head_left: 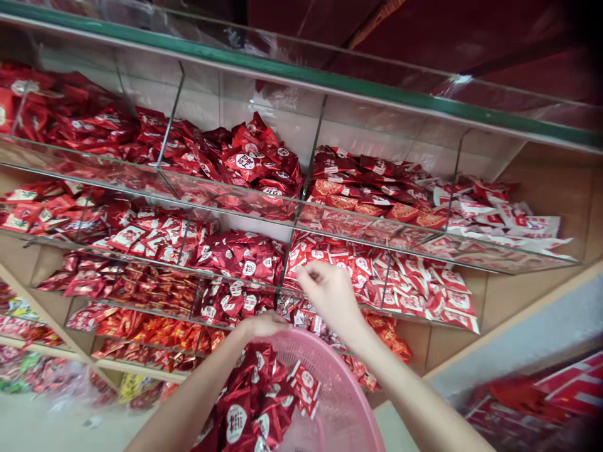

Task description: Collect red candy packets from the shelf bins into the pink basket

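Note:
My left hand [264, 325] grips the far rim of a pink plastic basket [343, 402] that holds several dark red wrapped sweets [249, 408]. My right hand [330, 295] reaches over the basket to a glass bin of red-and-white sweet packets [405, 282], its fingers curled in a pinch among the packets. What the fingers hold is hidden.
Tiered glass shelves [301, 207] with glass dividers hold bins of red wrapped sweets in rows. A green-edged glass shelf [330, 78] runs above. A wooden side panel [541, 238] closes the right end. More packets lie at lower left and lower right.

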Tool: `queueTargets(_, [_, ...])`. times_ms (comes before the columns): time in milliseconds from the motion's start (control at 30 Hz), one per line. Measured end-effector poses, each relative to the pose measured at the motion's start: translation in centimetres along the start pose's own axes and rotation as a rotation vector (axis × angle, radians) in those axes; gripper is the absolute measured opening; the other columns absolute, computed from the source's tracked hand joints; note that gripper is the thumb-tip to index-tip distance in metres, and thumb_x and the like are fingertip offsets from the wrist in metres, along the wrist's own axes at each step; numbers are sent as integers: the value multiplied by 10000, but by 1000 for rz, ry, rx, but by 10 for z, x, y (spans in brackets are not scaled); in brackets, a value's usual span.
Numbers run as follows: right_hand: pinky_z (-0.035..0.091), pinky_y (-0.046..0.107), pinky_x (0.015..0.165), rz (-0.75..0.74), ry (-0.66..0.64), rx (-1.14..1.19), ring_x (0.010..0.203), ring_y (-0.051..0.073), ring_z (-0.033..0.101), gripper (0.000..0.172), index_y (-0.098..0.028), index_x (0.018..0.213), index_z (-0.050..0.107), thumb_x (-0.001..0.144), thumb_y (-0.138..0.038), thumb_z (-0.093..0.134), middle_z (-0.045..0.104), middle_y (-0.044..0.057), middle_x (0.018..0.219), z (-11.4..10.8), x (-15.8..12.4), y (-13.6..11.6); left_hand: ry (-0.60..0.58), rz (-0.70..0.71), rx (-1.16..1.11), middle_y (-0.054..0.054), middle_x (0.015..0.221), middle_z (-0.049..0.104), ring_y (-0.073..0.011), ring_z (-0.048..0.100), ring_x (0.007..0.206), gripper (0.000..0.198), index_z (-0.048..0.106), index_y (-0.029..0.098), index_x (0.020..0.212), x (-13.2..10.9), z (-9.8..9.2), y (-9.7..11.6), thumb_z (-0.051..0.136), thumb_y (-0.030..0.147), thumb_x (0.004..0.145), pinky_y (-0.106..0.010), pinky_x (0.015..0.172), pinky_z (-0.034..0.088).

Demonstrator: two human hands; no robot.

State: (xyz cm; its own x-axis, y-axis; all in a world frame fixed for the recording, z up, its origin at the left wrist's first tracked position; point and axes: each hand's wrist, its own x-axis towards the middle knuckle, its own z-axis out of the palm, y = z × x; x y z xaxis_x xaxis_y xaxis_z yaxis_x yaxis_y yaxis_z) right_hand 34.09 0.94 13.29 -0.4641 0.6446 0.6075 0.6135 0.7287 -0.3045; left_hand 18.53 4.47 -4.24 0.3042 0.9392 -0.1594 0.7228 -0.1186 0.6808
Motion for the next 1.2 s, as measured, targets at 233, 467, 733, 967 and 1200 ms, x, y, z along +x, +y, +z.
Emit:
queueTargets(233, [313, 206, 383, 614, 76, 470, 339, 74, 415, 296, -181, 578, 512, 684, -447, 590, 530, -43, 441, 22, 26, 54, -131, -16, -338, -19, 662, 626, -123, 506, 587, 486, 689, 133, 737, 7, 0, -7, 515, 587, 712, -218, 570, 392])
queueTargets(467, [246, 180, 312, 675, 9, 723, 288, 45, 359, 259, -162, 524, 532, 682, -360, 586, 526, -41, 423, 32, 32, 41, -113, -48, -320, 7, 554, 561, -96, 427, 496, 523, 654, 128, 656, 5, 2, -7, 518, 633, 678, -219, 504, 340])
queueTargets(733, [276, 175, 325, 586, 114, 778, 303, 41, 379, 164, -154, 595, 551, 705, -275, 562, 570, -35, 479, 20, 28, 43, -148, -64, -409, -27, 674, 654, -148, 549, 596, 486, 684, 141, 744, 7, 2, -8, 551, 602, 669, -252, 586, 408])
queueTargets(967, [326, 175, 372, 361, -27, 742, 365, 42, 411, 187, -176, 755, 577, 797, -357, 556, 570, -37, 571, -31, -29, 36, -175, -94, -408, -31, 739, 676, -164, 582, 659, 504, 696, 145, 824, 8, 2, -8, 574, 605, 657, -253, 619, 424])
queueTargets(1200, [347, 198, 436, 436, -459, 643, 427, 72, 431, 247, -181, 717, 559, 841, -382, 485, 503, -42, 551, -1, -123, 72, -209, -73, -474, -39, 782, 682, -170, 590, 690, 472, 695, 141, 874, 7, 2, -8, 623, 551, 650, -259, 636, 436])
